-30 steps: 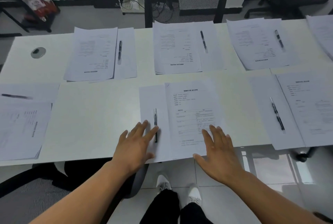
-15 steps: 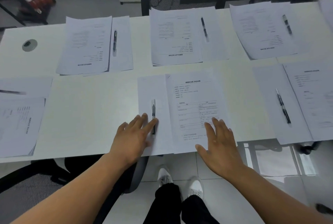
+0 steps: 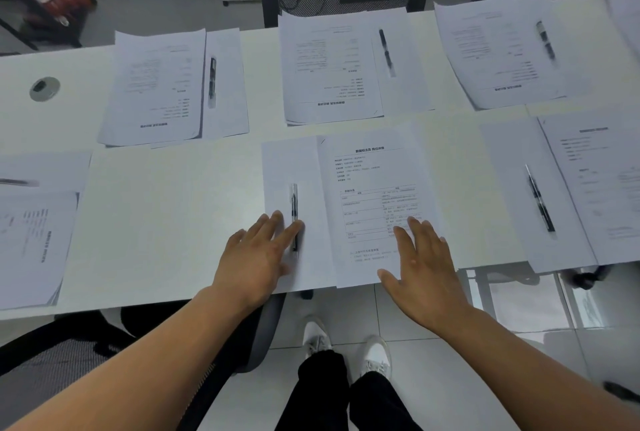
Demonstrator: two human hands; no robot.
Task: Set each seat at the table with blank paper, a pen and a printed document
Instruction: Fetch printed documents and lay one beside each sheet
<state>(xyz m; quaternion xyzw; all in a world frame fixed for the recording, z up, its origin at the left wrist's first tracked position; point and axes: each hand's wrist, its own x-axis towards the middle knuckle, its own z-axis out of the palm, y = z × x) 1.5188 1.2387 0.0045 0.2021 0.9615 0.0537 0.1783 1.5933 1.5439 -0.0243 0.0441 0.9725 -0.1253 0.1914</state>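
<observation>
Apparently left hand [image 3: 258,257] fingertips touch pen [image 3: 294,212].

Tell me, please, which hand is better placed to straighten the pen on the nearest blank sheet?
The left hand: its straight fingers already touch the pen on the blank sheet. The right hand rests flat on the printed document, farther away.

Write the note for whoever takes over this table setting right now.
Left hand: open, flat on the blank paper, fingertips touching the pen.
Right hand: open, flat on the printed document.
Done: this near seat and the five other seats in view each show papers and a pen.
Left: straighten this set, which overhangs the table edge; check seats out of view.
</observation>
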